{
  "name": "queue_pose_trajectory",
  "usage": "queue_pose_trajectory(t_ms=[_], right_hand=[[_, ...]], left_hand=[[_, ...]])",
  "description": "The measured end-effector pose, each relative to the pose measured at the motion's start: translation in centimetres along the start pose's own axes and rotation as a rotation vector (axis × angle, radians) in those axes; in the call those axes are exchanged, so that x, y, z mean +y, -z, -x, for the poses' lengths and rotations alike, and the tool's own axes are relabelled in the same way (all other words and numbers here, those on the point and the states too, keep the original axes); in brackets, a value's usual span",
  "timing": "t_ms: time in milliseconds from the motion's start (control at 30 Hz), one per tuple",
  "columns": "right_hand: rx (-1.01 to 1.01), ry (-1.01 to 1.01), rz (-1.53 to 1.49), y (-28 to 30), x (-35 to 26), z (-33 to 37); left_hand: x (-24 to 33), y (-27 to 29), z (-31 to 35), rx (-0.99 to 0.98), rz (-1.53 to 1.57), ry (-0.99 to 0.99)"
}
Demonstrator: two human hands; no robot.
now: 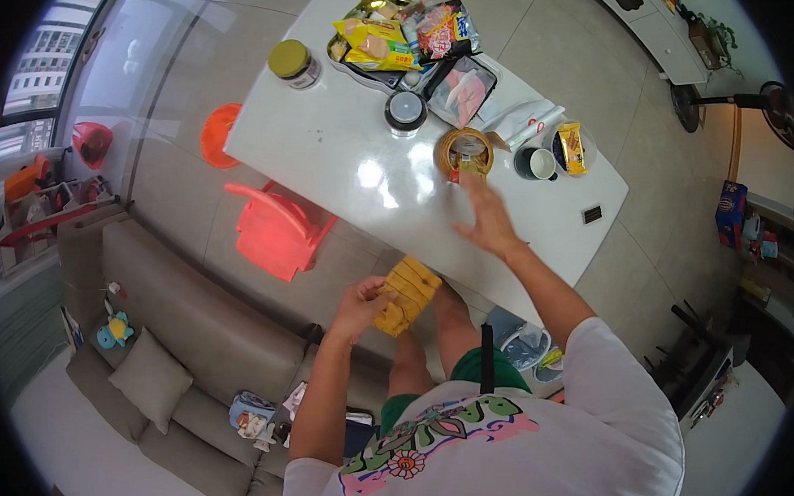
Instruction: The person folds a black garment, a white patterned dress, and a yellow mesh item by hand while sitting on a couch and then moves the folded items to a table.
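Observation:
My left hand (361,309) is closed on the edge of a yellow folded cloth (408,295) with ridged creases, held out beyond the near edge of the table. Over the tabletop, my right hand (489,221) has its fingers stretched apart and slightly blurred, with nothing seen in it. Its fingertips reach the near side of a round woven basket (443,158), and whether they touch it I cannot tell. Small packets (473,151) lie inside the basket. Beside it stands a dark mug (534,164) with a pale inside.
The white table (320,144) bears a yellow-lidded jar (293,63), a grey-lidded jar (405,111), a tray of snack bags (377,44) and a yellow packet (571,147). A red chair (275,232) and orange stool (219,134) stand beside it. A sofa (210,280) runs along the left.

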State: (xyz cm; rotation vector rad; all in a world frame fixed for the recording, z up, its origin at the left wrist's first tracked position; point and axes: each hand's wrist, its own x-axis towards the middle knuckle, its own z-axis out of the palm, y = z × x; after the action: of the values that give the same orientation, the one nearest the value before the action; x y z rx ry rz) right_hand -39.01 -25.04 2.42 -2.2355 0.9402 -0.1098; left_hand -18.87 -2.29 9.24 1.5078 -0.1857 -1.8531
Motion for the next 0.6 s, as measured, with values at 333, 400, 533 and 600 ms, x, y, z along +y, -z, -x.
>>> queue_pose_trajectory(t_ms=[333,400,533,600], right_hand=[[-0.134,-0.156,0.522,-2.1,4.4,-7.1],[-0.222,-0.215,0.453,-1.4,5.2,-7.4],[-0.001,-0.070,0.100,0.2,8.7,-7.1],[-0.041,-0.137,-0.044,1.8,7.5,-7.6]], left_hand=[[-2.6,-2.6,-7.5,0.315,0.256,0.027],[-1.7,-3.8,-9.1,0.319,0.291,0.045],[0.4,-7.0,-12.9,0.293,0.290,-0.022],[1.0,-8.2,-15.0,0.296,0.292,-0.061]])
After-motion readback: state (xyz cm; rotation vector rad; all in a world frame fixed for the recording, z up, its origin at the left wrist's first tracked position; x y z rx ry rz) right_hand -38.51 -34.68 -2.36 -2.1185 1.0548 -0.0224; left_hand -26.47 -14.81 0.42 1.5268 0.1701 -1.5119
